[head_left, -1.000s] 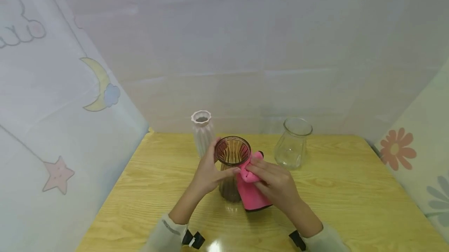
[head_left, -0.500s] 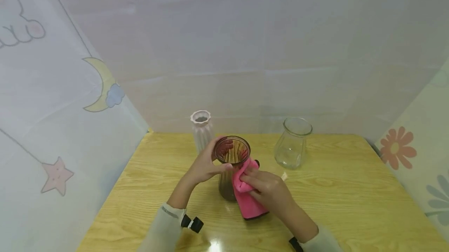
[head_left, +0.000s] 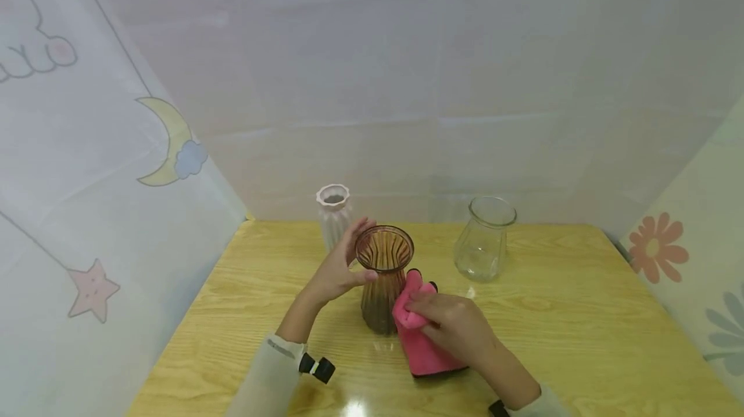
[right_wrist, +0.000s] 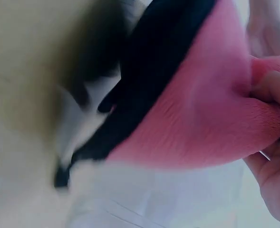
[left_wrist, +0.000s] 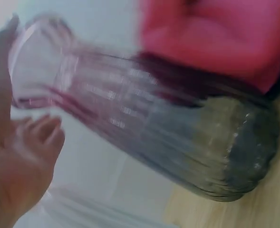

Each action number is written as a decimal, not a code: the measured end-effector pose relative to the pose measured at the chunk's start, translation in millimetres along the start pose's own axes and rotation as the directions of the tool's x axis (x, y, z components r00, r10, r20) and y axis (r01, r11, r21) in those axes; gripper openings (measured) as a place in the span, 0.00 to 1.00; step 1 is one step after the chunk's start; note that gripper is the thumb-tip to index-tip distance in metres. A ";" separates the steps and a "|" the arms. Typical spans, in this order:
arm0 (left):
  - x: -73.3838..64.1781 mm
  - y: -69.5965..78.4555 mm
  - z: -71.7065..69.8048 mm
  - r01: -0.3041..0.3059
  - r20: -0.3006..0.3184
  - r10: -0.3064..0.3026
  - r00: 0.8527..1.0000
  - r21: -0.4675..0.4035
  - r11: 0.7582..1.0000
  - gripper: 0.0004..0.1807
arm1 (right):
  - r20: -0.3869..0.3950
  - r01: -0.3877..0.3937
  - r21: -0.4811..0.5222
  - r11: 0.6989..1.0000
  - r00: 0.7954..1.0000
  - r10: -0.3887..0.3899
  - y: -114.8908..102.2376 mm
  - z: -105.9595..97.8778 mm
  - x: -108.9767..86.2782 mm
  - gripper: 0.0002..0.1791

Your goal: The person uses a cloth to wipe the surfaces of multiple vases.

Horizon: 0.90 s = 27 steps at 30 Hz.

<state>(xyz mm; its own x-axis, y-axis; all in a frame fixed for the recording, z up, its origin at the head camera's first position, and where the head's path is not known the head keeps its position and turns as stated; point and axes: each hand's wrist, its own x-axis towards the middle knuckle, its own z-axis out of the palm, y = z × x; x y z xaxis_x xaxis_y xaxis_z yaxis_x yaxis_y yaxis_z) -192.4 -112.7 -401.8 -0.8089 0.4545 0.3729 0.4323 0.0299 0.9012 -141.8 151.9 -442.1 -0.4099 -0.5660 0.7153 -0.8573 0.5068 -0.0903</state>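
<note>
A ribbed amber-brown glass vase [head_left: 380, 304] stands upright on the table. Around its flared rim is my left hand [head_left: 334, 275], loosely spread, with the thumb at the near side and the fingers beside the far left. In the left wrist view, a gap shows between these fingers [left_wrist: 47, 130] and the vase [left_wrist: 130, 109]. My right hand [head_left: 459, 326] pinches a bunched pink cloth [head_left: 427, 349] with dark edging, just right of the vase's lower body. The right wrist view shows the cloth [right_wrist: 197, 104] hanging from the fingertips; whether it touches the glass, I cannot tell.
A pale fluted vase [head_left: 335, 220] stands behind my left hand. Toward the back right is a clear glass vase [head_left: 481, 252]. The wooden table [head_left: 569, 314] meets a pale curtain [head_left: 523, 159] at the back, with printed cloth walls at both sides.
The cloth and my right hand have moved down along the vase and slightly right. My left fingers, earlier seen through the glass, have loosened away from it. The vase stays in place.
</note>
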 end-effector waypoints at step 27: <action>10.2 -2.1 6.4 -0.020 0.014 0.021 1.000 -0.023 1.000 0.60 | -0.107 0.023 -0.020 1.000 0.994 -0.025 -0.9 6.6 21.2 0.19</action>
<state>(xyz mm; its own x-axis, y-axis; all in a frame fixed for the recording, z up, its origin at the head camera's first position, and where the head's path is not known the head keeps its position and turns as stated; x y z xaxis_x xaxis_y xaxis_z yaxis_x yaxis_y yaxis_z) -199.0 -102.4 -401.3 -0.7940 0.4679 0.3882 0.4396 0.0006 0.8982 -151.7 135.1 -431.4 -0.3528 -0.5055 0.7874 -0.8600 0.5067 -0.0601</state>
